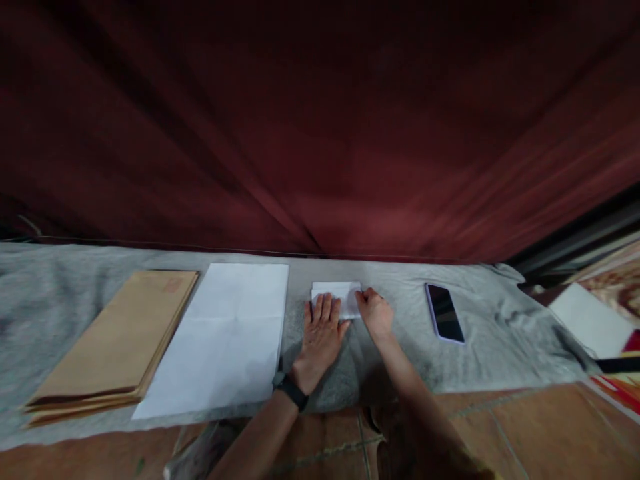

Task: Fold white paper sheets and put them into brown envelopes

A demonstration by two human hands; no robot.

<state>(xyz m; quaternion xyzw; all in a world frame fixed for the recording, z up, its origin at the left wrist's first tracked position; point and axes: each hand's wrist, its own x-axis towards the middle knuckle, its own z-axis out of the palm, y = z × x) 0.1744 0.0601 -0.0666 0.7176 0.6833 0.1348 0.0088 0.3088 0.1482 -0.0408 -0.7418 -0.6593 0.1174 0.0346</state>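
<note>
While both hands press folded paper (336, 294), left hand (321, 333) flat, fingers spread, right hand (376, 313) fingers curled on edge.

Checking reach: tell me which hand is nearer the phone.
Right. The right hand is beside the phone, on its left; the left hand lies farther left.

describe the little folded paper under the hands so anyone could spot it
On the grey cloth below the red curtain, look between the large white sheet and the phone. The small folded paper lies there under both hands' fingers, far smaller than the sheet.
</note>
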